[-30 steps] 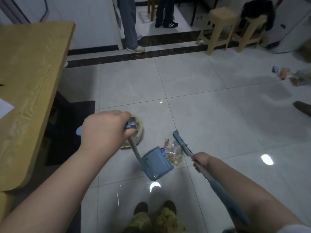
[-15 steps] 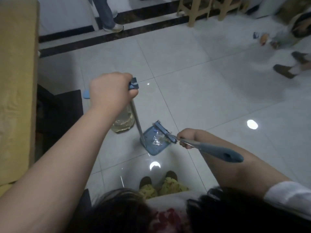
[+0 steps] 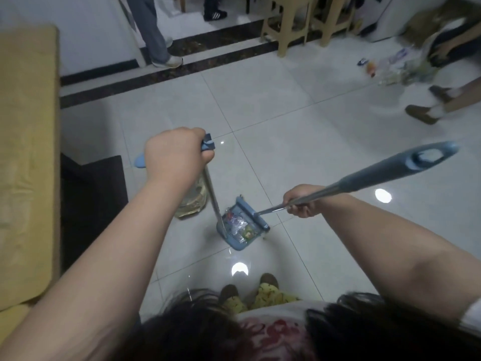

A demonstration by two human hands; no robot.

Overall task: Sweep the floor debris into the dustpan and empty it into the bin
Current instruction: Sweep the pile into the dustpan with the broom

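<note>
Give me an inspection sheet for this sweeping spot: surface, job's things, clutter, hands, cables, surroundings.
Surface: glossy pale tiled floor, lamp reflections on it.
Job's things: blue plastic dustpan on the floor, holding colourful wrappers; blue broom head at its mouth; round wicker-look bin beside the dustpan's pole.
Clutter: more blurred litter far right, unswept.
Hands: left hand closed on the dustpan's blue grip; right hand closed on the broom's metal shaft.
Cables: nothing seen.
Surroundings: yellow wooden table at left; beige plastic stools and other people's legs beyond.
</note>
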